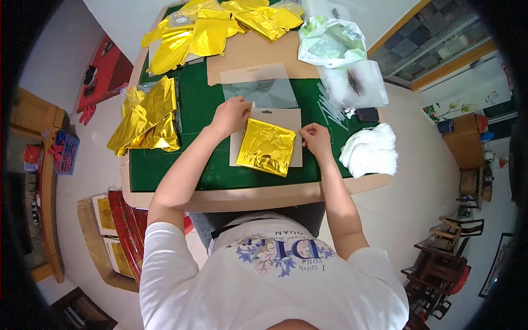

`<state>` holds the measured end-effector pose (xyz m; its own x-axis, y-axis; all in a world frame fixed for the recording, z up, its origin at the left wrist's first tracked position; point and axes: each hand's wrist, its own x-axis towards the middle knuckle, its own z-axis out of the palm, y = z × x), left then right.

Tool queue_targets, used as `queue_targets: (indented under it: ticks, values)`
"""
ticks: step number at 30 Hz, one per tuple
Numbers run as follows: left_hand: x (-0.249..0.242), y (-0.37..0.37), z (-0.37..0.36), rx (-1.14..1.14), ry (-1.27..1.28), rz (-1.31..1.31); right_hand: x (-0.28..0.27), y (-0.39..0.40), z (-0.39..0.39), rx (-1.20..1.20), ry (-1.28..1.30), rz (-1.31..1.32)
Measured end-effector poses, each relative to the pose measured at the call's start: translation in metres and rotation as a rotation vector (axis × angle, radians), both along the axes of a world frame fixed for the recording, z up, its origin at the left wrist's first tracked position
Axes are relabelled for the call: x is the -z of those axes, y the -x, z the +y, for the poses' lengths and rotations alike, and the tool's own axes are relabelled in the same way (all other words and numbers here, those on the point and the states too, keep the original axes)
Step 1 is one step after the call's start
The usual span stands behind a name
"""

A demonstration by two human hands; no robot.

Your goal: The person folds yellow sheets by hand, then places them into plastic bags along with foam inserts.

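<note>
Presently the left hand (pixel 231 115) presses the card (pixel 267 144) corner, the right hand (pixel 315 137) pinches its edge, and the loose foil (pixel 266 146) between them may slide off.

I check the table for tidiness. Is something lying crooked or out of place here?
Yes. The folded gold foil sits tilted on the backing card, its lower corner hanging past the card's edge.

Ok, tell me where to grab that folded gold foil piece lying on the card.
Probably pinch the gold foil piece at its lower corner, coming from the near side: that corner overhangs the card it lies flat on, and neither the left hand nor right hand covers it.
</note>
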<state>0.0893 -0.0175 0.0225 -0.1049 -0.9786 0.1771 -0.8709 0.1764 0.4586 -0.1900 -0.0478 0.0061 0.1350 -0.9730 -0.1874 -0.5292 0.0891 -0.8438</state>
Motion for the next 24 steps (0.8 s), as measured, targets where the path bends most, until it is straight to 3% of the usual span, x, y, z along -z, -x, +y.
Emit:
queue_targets:
  ticks: [13, 24]
  values:
    - [0.007, -0.002, 0.0, 0.024, 0.168, 0.019, 0.01, -0.001, -0.022, -0.016, -0.038, 0.023]
    - [0.005, 0.018, -0.02, 0.016, 0.068, -0.038, 0.012, 0.0, -0.024, -0.025, -0.021, 0.062]
